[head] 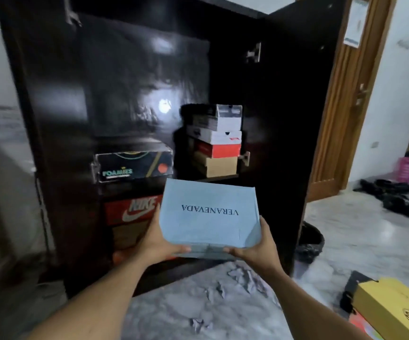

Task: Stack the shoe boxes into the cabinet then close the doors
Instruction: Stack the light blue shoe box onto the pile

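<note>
Inside the tall dark glossy wooden cabinet (pixel 124 77), standing open at twelve o'clock, shoe boxes are sitting in two stacks. At ten o'clock from the centre of the view, the left stack is showing three boxes clearly: a black cardboard box printed FOAMIES (pixel 132 166) is lying on top, a red cardboard box with white NIKE lettering (pixel 132 211) is sitting two layers below it, and a plain brown box (pixel 129 235) is lying under that; a dark layer between the black and red boxes is too dim to identify. At one o'clock, further back, the right stack is holding four boxes: a black-and-white box (pixel 217 117) on top, a white box (pixel 219 137) beneath it, a red-orange box (pixel 219 150) third, and a tan cardboard box (pixel 215 166) at the bottom. The cabinet's right door (pixel 294 119) is swinging wide open at two o'clock.

Just in front of the cabinet opening, at the centre of the view, a pale blue rectangular cardboard box lettered VERANEVADA (pixel 209 214) is being held up, tilted lid-first toward the camera. The left hand (pixel 160 241) is gripping its near left corner, and the right hand (pixel 253 246) is gripping its near right corner, fingers wrapped under the edge.

At five o'clock, on the grey marbled floor (pixel 198 303), one yellow cardboard box (pixel 395 307) is lying outside the cabinet.
</note>
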Demonstrator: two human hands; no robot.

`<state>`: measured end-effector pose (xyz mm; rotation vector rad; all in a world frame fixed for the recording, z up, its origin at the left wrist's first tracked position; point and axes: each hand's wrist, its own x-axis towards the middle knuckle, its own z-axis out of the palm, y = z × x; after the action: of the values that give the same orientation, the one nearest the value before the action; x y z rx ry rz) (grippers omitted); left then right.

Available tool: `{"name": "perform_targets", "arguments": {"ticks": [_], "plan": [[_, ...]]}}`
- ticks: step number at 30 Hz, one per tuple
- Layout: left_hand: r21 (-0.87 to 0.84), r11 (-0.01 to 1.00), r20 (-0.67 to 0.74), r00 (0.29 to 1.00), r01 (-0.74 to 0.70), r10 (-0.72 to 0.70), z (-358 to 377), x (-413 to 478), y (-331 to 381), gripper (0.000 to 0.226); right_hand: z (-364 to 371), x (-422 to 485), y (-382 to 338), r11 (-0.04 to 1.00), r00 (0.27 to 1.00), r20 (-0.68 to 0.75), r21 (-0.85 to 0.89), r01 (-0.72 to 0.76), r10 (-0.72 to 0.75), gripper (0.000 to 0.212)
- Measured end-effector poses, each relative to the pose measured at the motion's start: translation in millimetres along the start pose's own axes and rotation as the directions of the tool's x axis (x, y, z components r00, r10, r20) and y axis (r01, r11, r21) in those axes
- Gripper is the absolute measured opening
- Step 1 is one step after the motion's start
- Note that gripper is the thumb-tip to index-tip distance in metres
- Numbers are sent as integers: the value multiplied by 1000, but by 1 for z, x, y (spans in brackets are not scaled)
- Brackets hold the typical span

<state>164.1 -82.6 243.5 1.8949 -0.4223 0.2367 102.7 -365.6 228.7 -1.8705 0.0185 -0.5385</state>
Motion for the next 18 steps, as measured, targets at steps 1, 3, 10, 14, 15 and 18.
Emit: {"name": "perform_targets", "arguments": {"ticks": [1, 3, 10, 14, 15, 18], "plan": [[18, 1000, -44, 999, -4, 5, -17, 5, 10, 137, 10, 13, -16, 999, 999, 17, 16, 32, -33, 134], [94, 996, -163, 987, 6, 10, -48, 16, 31, 144, 29, 39, -46, 994, 994, 44, 51, 99, -101, 130], [241, 969, -420, 893, -63, 162, -115, 69, 94, 116, 72, 130, -127, 960, 976, 8, 183, 212, -217, 105], [227, 973, -560, 813, -31, 156, -129, 114, 96, 104, 99, 187, -145, 938, 967, 14, 244, 245, -256, 94], [232, 973, -590, 794, -8, 147, -132, 125, 91, 101, 107, 201, -146, 937, 965, 18, 245, 248, -260, 92], [265, 963, -661, 738, 54, 140, -142, 160, 74, 88, 133, 243, -141, 933, 962, 7, 246, 263, -273, 78]]}}
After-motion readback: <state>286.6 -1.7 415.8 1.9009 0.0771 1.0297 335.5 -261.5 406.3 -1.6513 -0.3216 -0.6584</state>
